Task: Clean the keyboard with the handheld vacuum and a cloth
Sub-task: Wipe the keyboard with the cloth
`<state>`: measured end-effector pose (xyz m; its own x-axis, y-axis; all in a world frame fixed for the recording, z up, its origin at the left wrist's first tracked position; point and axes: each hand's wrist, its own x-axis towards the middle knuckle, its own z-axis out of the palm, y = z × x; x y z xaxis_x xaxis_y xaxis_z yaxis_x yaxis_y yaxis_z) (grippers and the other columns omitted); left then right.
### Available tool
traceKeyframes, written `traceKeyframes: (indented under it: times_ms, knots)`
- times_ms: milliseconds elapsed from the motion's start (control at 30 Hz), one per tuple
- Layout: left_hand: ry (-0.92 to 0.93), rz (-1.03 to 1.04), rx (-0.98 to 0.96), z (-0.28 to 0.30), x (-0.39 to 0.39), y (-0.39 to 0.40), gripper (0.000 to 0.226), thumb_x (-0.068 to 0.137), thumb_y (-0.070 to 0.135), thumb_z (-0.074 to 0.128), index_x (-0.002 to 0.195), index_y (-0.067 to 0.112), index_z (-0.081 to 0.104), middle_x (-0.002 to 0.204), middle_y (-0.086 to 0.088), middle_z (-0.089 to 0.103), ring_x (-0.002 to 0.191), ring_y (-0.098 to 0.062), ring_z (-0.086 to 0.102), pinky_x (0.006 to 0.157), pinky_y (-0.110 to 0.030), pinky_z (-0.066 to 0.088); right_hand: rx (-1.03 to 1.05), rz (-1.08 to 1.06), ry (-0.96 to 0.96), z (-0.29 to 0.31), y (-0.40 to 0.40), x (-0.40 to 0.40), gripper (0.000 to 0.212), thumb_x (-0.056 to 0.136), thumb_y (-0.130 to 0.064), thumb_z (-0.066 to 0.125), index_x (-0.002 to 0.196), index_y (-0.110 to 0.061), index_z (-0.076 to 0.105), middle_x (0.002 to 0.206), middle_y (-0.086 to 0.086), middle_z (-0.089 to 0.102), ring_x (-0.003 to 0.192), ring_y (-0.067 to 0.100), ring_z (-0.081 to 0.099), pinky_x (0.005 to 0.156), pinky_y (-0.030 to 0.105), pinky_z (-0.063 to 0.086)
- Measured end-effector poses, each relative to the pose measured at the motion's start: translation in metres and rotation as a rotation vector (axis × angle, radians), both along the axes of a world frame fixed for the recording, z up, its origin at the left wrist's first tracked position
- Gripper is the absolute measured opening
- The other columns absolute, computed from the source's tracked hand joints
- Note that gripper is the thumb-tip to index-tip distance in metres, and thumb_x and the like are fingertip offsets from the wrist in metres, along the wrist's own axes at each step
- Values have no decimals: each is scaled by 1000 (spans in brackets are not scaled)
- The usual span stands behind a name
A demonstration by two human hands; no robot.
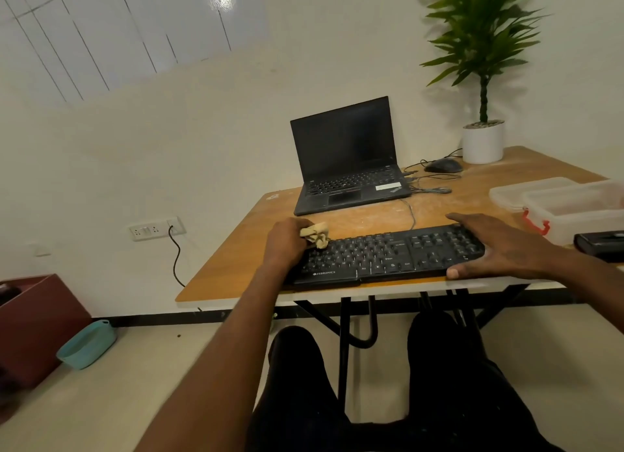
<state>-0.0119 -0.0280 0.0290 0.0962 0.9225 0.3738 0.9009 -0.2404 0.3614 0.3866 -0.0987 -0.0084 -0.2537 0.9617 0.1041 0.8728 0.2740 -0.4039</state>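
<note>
A black keyboard (381,254) lies along the front edge of the wooden table (236,262). My left hand (287,242) grips a crumpled beige cloth (316,235) and holds it against the keyboard's far left corner. My right hand (499,245) spans the keyboard's right end, fingers straight over the far edge and thumb at the near edge. A black device (599,245), possibly the handheld vacuum, lies at the table's right edge, partly cut off.
An open black laptop (347,161) stands behind the keyboard, with a wired mouse (443,165) and cables to its right. A potted plant (483,141) occupies the far right corner. Clear plastic boxes (567,205) sit at the right. A wall socket (157,228) is on the left.
</note>
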Motion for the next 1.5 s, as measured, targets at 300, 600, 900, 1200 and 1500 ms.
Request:
traceKeyframes:
  times_ms: [300,600,900,1200,1500]
  knots:
    - [-27,-115,21,-2,78,-2,32,98,7,66,125,21,77,114,-5,79,105,-22,69,85,-32,51,-12,-6,29,5,-9,-5,137,43,-105,51,158,-41,13,164,-1,27,143,21,34,111,43,39]
    - [56,25,39,0,26,-5,32,95,6,68,123,19,78,113,-9,78,106,-28,69,82,-35,51,2,-10,18,2,-7,-3,130,50,-100,56,158,-41,14,163,-1,28,142,20,36,109,41,40]
    - [-35,-156,34,-5,99,-18,37,97,2,63,126,20,76,115,-4,78,107,-21,69,86,-33,54,6,-5,30,3,-9,-4,130,50,-98,57,159,-39,15,163,-1,28,143,21,35,110,42,38]
    - [17,-48,22,0,65,-14,30,97,8,68,121,21,78,110,-5,79,99,-20,69,79,-32,51,15,-3,32,0,-6,-1,129,52,-99,58,158,-41,14,163,-3,28,143,20,34,111,44,38]
    - [-49,-93,-1,-2,92,-27,31,97,7,67,122,23,78,111,-3,79,102,-20,70,77,-28,47,18,-4,17,1,-5,-1,129,51,-101,56,158,-41,15,163,-2,29,143,22,34,113,48,39]
